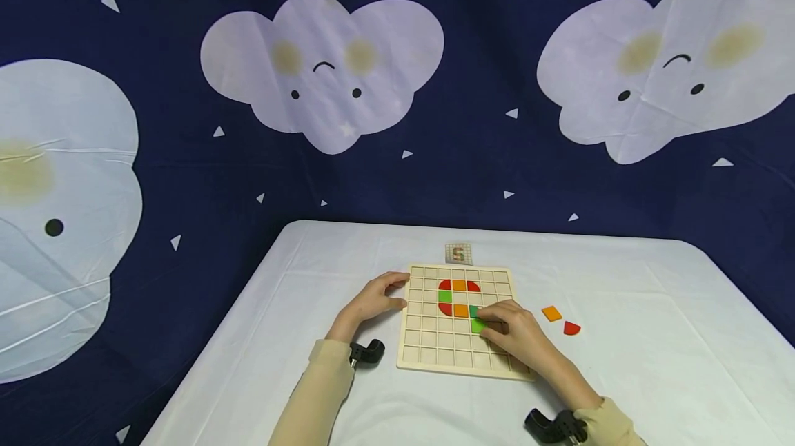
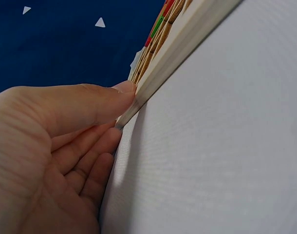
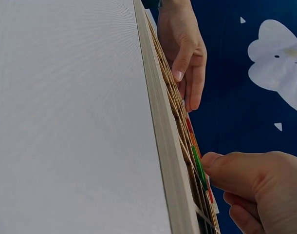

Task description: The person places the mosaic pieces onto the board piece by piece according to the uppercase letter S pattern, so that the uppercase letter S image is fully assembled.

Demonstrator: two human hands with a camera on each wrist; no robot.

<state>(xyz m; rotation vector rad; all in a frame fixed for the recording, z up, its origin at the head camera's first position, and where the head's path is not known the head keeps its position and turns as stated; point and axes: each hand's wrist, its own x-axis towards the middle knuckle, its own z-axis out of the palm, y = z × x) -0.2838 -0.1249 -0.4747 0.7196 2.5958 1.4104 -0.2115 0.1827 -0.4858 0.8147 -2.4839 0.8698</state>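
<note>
A square wooden grid board (image 1: 428,356) lies on the table, with red, orange and green tiles in several of its cells. At the board's left edge rests my left hand (image 1: 373,297), its thumb and fingers spread along the frame; the left wrist view shows the thumb (image 2: 114,102) against the rim. Over the board's right half, my right hand (image 1: 515,332) pinches a light green square tile (image 1: 477,326) between thumb and index finger. A darker green tile (image 1: 474,311) sits just behind it, partly covered by the fingers.
An orange square tile (image 1: 551,313) and a red rounded tile (image 1: 572,328) lie on the table right of the board. A small pattern card (image 1: 458,253) stands behind the board's far edge. A dark blue cloth with clouds (image 1: 323,183) hangs behind the white table (image 1: 652,335).
</note>
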